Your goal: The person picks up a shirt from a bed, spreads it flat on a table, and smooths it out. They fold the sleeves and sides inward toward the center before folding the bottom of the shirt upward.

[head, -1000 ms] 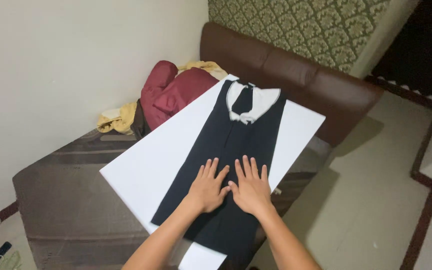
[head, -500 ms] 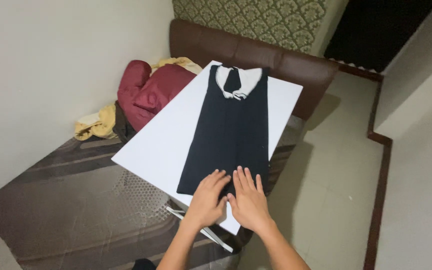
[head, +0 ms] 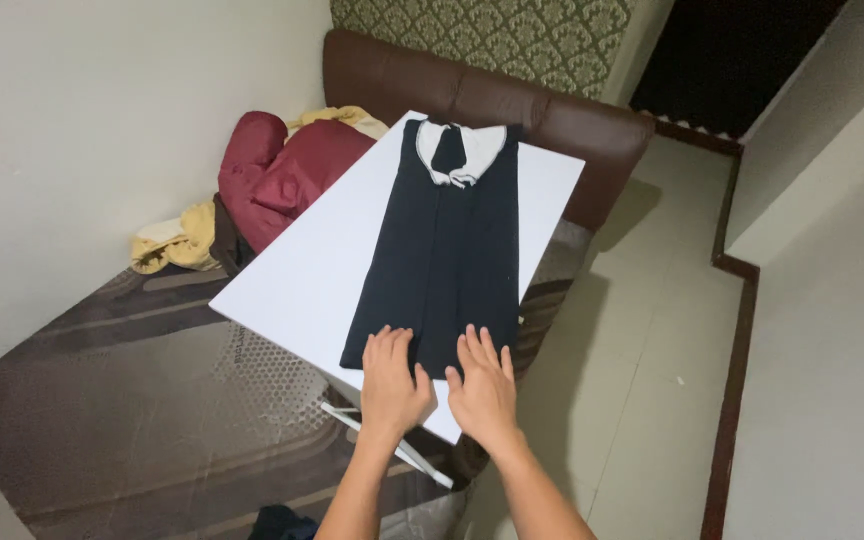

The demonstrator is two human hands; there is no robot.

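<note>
Both hands slid down to the black garment's (head: 442,260) hem (fingers spread flat).

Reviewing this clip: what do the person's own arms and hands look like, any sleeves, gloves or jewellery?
Both forearms are bare right down to the bottom edge of the picture, with no sleeve in view. The left hand and right hand are bare too: no gloves. No watch, bracelet or ring is visible on either, though the picture is too coarse to rule out a thin ring. No markings show.
</note>
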